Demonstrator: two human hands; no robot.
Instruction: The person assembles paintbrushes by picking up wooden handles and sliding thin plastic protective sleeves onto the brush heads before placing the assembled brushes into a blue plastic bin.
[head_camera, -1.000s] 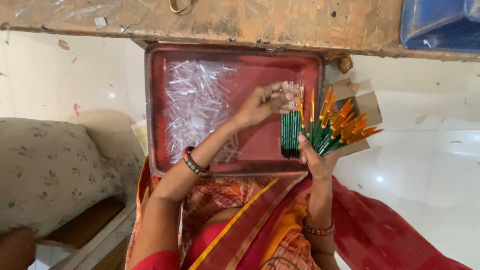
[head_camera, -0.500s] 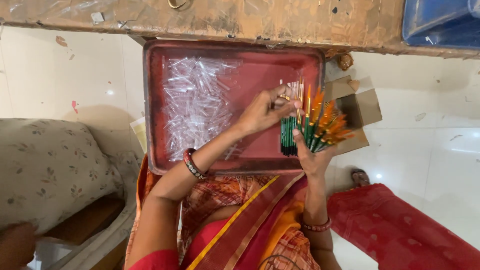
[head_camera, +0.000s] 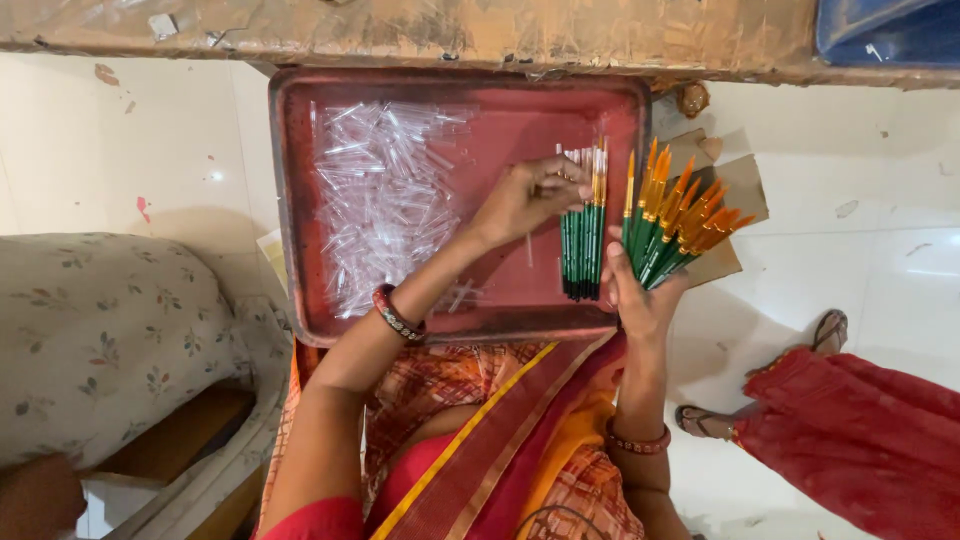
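Observation:
My left hand (head_camera: 528, 196) reaches over a red tray (head_camera: 292, 210), its fingertips pinched on the bristle end of a green-handled paintbrush in a row of brushes (head_camera: 583, 250) lying side by side in the tray. At the tray's right edge, my right hand (head_camera: 640, 298) grips a fanned bundle of green paintbrushes with orange tips (head_camera: 676, 224). A heap of small clear plastic caps (head_camera: 385, 200) fills the tray's left half.
A worn wooden bench edge (head_camera: 480, 30) runs along the top, with a blue container (head_camera: 890, 30) at its right. Brown cardboard (head_camera: 738, 190) lies under the fanned brushes. Another person's sandalled foot (head_camera: 828, 330) and red garment (head_camera: 860, 440) are at right. A floral cushion (head_camera: 100, 330) sits left.
My left hand has stayed at the brush row, shifting slightly along its tips. The fan in my right hand has tilted a little. The other person's red garment has moved away to the right.

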